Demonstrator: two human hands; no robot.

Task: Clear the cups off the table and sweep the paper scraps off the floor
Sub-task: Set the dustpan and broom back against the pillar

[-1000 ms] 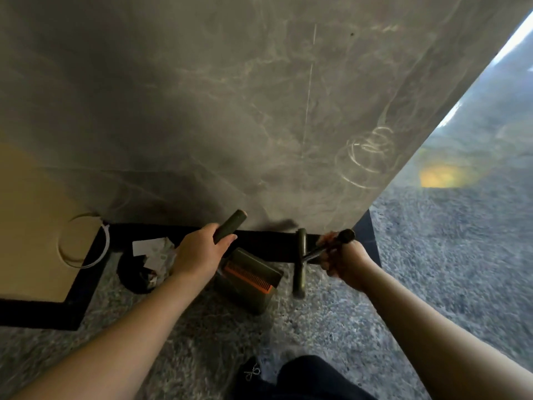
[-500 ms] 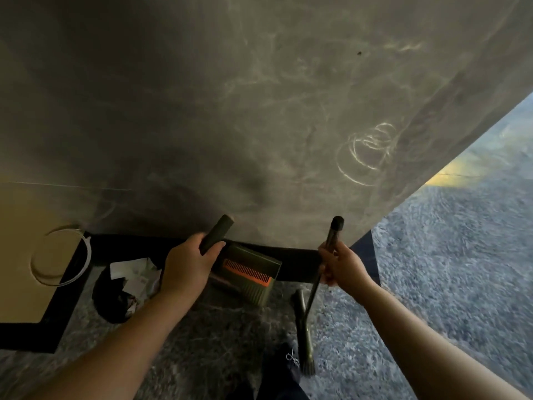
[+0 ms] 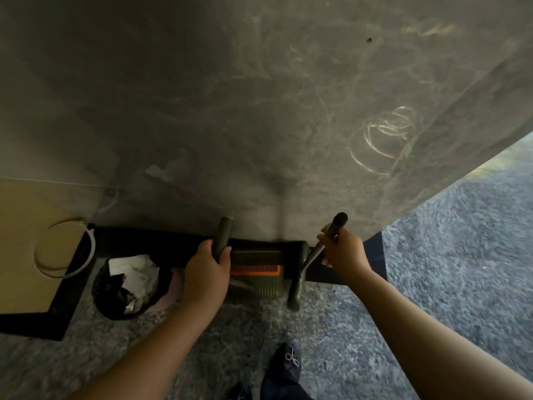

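Two hands are in view, each gripping one handle. The left hand (image 3: 206, 274) has its fingers curled round the olive-green cylindrical handle (image 3: 222, 236) of one olive-green ribbed plastic dustpan (image 3: 261, 274); the handle stands nearly upright. The dustpan carries one orange comb strip (image 3: 255, 269) across its middle and sits low at the near edge of the grey marbled stone counter (image 3: 259, 96), just above the grey speckled carpet floor (image 3: 447, 255). The right hand (image 3: 343, 251) is closed round the dark, thin metal handle (image 3: 336, 226) of one olive-green brush (image 3: 297, 284), whose head points down to the floor just beside the dustpan's right edge. Left of the left hand, one round black waste bin (image 3: 127, 287) stands on the floor and holds several white paper scraps (image 3: 128, 264); the exact number cannot be told. Further left lies one tan board (image 3: 23, 241) with one white ring (image 3: 66, 249) on it. One dark shoe (image 3: 285, 362) shows at the bottom edge.
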